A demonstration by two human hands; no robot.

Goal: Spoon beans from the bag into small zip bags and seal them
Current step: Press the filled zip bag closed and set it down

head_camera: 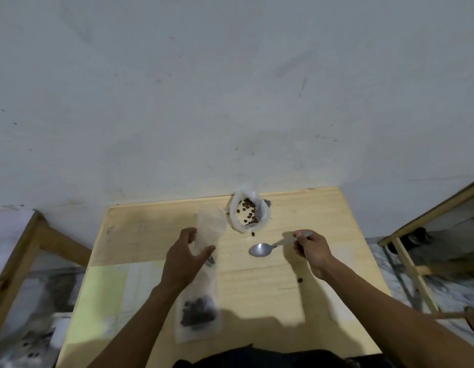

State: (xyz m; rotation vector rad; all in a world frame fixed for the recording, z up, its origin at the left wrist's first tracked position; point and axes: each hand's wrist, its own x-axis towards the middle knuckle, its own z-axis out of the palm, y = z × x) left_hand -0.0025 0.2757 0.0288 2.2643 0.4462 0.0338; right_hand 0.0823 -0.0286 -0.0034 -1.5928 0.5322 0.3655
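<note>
An open plastic bag of brown beans [248, 213] stands at the far edge of the wooden table [323, 261]. My left hand [186, 257] holds a small clear zip bag [211, 224] upright, its mouth up. My right hand [311, 249] grips the handle of a metal spoon [261, 250]; its bowl is empty and hovers below the bean bag. A filled small zip bag [198, 312] with dark beans lies flat near the front edge, by my left forearm. Loose beans [253, 234] lie below the big bag, and another loose bean [300, 280] sits beside my right wrist.
A stack of flat zip bags or sheets [111, 293] lies on the table's left part. Wooden frames stand left [31, 240] and right [416, 221] of the table. A pale wall [230, 88] rises behind it.
</note>
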